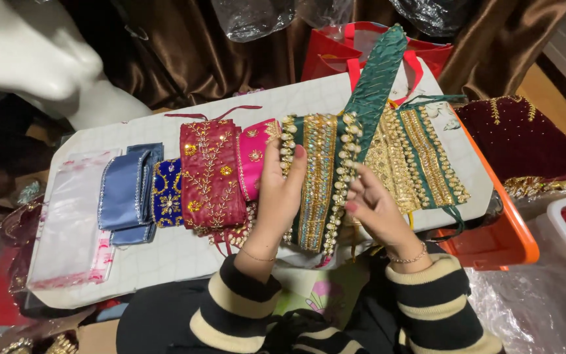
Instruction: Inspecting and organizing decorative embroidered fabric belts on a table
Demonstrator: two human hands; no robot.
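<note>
Striped knit sleeves [427, 301] lead to both hands, left hand [282, 187] and right hand [375, 210], each grip pinching a stiff pearl-edged green belt [319, 180].

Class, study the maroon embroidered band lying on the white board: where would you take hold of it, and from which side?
Probably grip the maroon band at its near end, coming from the person's side. It lies flat, lengthwise toward them; the blue embroidered band and pink band crowd its long edges.

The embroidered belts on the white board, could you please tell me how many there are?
6, perhaps more hidden beneath: light blue belt, royal blue belt, maroon belt, pink belt, green pearl-edged belt in both hands, gold-and-green belt rightmost.
</note>
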